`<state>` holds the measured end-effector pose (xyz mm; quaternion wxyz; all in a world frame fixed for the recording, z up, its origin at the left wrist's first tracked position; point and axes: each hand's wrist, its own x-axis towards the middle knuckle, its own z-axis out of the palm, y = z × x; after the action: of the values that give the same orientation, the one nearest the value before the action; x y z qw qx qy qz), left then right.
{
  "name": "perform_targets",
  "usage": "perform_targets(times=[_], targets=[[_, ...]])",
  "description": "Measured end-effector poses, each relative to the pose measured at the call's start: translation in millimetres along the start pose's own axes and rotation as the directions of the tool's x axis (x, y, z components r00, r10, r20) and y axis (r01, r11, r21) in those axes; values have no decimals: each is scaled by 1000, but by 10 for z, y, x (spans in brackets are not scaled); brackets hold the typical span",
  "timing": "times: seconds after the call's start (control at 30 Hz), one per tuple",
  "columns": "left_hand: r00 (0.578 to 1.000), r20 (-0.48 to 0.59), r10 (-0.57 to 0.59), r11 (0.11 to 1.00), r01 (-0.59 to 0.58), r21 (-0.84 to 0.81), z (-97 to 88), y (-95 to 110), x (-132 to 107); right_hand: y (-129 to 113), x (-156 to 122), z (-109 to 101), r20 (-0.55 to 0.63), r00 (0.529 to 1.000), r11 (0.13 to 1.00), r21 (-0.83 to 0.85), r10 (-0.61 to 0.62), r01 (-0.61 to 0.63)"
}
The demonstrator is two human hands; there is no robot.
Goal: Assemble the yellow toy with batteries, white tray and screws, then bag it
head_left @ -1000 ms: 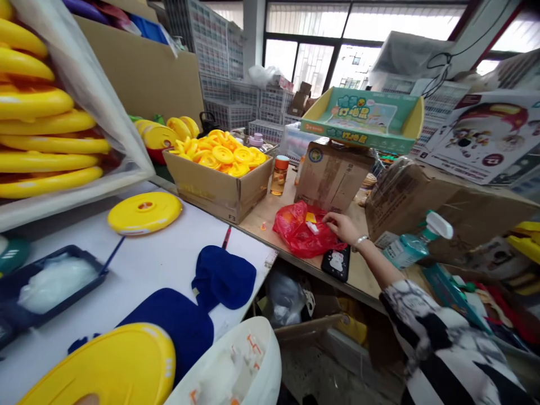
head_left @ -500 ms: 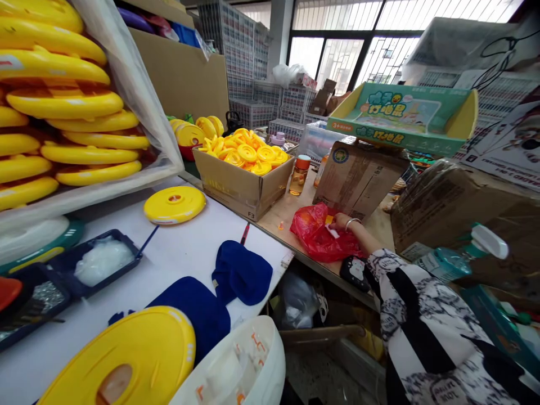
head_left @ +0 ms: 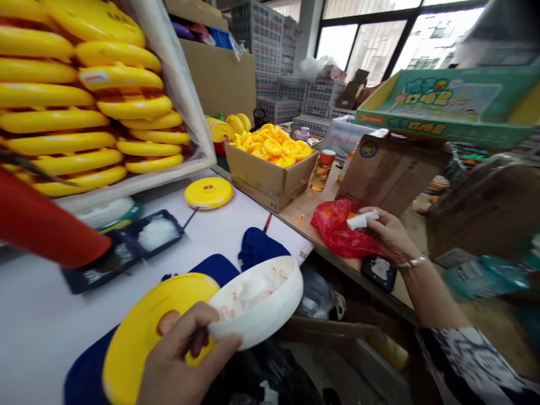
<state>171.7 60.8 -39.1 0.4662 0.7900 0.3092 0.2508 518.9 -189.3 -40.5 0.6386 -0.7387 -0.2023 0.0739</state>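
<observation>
In my left hand [head_left: 189, 360] I grip the near rim of a white round plastic shell [head_left: 261, 315], tilted, with small orange bits inside. My right hand [head_left: 390, 230] pinches a small white piece [head_left: 361, 219], perhaps rolled paper or plastic; its exact kind is unclear. It is just above a crumpled red plastic bag [head_left: 333, 228], which has something yellow-orange inside. A dark phone-like item with a white cartoon figure [head_left: 378, 270] lies below that hand. Behind my left hand, a large yellow disc [head_left: 139, 332] with a central hole rests on dark blue cloth [head_left: 217, 267].
Stacked yellow parts [head_left: 54, 121] fill a lined box at left. A cardboard box of small yellow pieces [head_left: 274, 191] stands mid-table near an orange-capped bottle [head_left: 323, 171]. A red-handled tool [head_left: 50, 216] hangs at left, above dark blue trays [head_left: 156, 230]. A gap separates the two tables.
My right hand has come up out of the red bag with the white piece. My left hand has entered view, holding the white shell. The view has shifted left.
</observation>
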Motion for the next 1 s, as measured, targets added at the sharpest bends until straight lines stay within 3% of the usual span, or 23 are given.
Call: perform_targets(times=[0.17, 0.23, 0.33, 0.53, 0.63, 0.73, 0.9, 1.0], targets=[[997, -61, 46, 993, -39, 109, 103, 165, 145, -319, -499, 659, 90, 974, 956, 229, -207, 182], [995, -87, 49, 992, -39, 119, 142, 194, 154, -434, -688, 921, 123, 931, 920, 242, -344, 308], [990, -128, 53, 990, -36, 133, 177, 192, 147, -505, -926, 1249, 76, 855, 846, 214, -513, 488], [982, -187, -5, 994, 25, 105, 211, 155, 98, -361, -1143, 1620, 11, 723, 723, -11, -691, 691], [970, -243, -23, 997, 41, 67, 258, 162, 84, -307, -1156, 1697, 59, 683, 680, -65, -728, 731], [970, -244, -24, 996, 45, 81, 296, 167, 92, -272, -1147, 1735, 95, 697, 697, -42, -710, 716], [977, -211, -13, 990, 41, 131, 315, 135, 107, -235, -1169, 1788, -33, 800, 800, 4, -599, 600], [980, -198, -24, 991, 50, 126, 360, 108, 89, -238, -1213, 1811, -40, 774, 775, -26, -632, 632]])
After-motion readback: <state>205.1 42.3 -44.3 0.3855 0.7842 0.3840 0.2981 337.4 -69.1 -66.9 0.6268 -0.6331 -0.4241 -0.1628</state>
